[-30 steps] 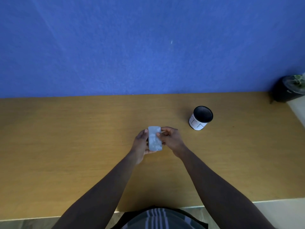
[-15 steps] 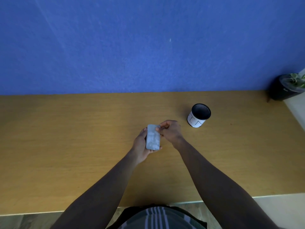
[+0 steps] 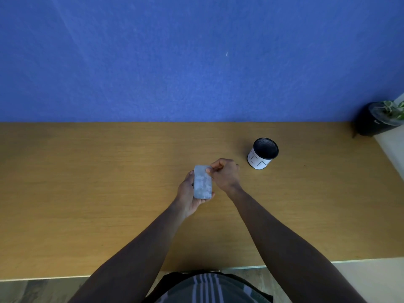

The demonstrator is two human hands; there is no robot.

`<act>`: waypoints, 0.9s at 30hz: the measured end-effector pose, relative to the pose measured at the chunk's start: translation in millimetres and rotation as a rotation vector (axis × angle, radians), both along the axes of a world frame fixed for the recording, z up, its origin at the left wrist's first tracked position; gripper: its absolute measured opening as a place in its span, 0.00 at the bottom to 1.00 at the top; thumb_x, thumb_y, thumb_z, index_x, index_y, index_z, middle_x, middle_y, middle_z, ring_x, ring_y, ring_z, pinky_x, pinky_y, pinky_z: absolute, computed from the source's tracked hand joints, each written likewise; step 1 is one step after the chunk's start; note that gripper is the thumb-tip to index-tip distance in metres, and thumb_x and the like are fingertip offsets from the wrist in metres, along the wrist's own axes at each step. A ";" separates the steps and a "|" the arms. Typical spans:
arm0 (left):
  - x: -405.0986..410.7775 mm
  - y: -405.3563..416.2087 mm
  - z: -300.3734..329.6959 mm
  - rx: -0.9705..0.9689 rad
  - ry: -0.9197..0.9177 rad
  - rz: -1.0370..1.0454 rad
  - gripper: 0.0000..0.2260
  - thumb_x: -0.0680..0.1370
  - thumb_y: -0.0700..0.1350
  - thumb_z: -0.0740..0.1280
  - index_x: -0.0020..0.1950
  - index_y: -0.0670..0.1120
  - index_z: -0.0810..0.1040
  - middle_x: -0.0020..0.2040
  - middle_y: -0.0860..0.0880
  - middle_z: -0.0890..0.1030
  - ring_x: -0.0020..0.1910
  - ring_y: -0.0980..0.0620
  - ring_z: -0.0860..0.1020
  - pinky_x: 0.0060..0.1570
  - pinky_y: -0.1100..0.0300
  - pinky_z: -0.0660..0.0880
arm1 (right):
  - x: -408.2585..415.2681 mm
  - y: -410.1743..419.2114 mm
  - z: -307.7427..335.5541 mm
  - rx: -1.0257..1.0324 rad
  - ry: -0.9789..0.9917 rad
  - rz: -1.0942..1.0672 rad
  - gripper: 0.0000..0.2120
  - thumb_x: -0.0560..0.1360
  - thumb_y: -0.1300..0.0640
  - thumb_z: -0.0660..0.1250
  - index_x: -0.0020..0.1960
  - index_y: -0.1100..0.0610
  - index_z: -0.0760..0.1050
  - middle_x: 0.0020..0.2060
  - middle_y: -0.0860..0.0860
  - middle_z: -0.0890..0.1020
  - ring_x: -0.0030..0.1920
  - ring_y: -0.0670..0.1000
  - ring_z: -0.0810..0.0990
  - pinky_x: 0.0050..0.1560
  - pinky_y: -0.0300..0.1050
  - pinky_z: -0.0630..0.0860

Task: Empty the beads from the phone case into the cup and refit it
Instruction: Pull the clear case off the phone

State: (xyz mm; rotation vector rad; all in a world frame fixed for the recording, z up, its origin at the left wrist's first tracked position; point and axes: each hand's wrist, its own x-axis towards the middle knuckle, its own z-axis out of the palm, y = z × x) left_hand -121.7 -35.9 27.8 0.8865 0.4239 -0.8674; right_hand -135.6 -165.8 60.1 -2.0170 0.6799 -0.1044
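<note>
Pale grey and mottled with lighter patches, the phone case (image 3: 202, 182) is held above the middle of the wooden table (image 3: 87, 182), its long side running away from the person and its flat face turned up toward the camera. The left hand (image 3: 188, 194) cradles it from underneath and along its left edge, fingers curled around that side and the thumb tip showing at the lower right corner. The right hand (image 3: 225, 174) is closed loosely, its thumb and fingertips pinching the case at the upper right corner; both hands are grasping the same case. Whether beads are inside cannot be told, as the surface is blurred. The cup (image 3: 262, 153), white outside with thin line marks and dark inside, stands upright on the table to the right of the hands and a little farther back, apart from them. A dark pot with a green plant (image 3: 379, 119) sits at the far right corner against the blue wall (image 3: 196, 57)
</note>
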 end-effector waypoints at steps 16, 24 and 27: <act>-4.5 2.8 -0.6 0.046 -0.002 -0.037 0.17 0.81 0.54 0.58 0.62 0.43 0.75 0.46 0.44 0.82 0.44 0.46 0.80 0.41 0.48 0.78 | 11.3 -2.3 12.4 -0.260 -0.019 0.410 0.07 0.74 0.57 0.71 0.50 0.57 0.84 0.49 0.52 0.84 0.48 0.50 0.81 0.52 0.47 0.77; -6.8 2.3 1.2 0.049 0.001 -0.067 0.19 0.82 0.54 0.57 0.63 0.43 0.74 0.51 0.42 0.80 0.46 0.44 0.79 0.39 0.48 0.79 | 20.6 -5.3 19.5 -0.280 0.010 0.564 0.04 0.72 0.62 0.73 0.47 0.60 0.82 0.44 0.52 0.82 0.43 0.45 0.76 0.45 0.37 0.72; -6.7 2.9 0.3 0.045 0.020 -0.060 0.17 0.82 0.54 0.57 0.61 0.44 0.76 0.52 0.42 0.81 0.48 0.44 0.80 0.39 0.48 0.79 | 20.7 -5.0 17.2 -0.276 -0.010 0.560 0.04 0.71 0.63 0.73 0.46 0.61 0.82 0.42 0.50 0.80 0.40 0.44 0.75 0.39 0.27 0.67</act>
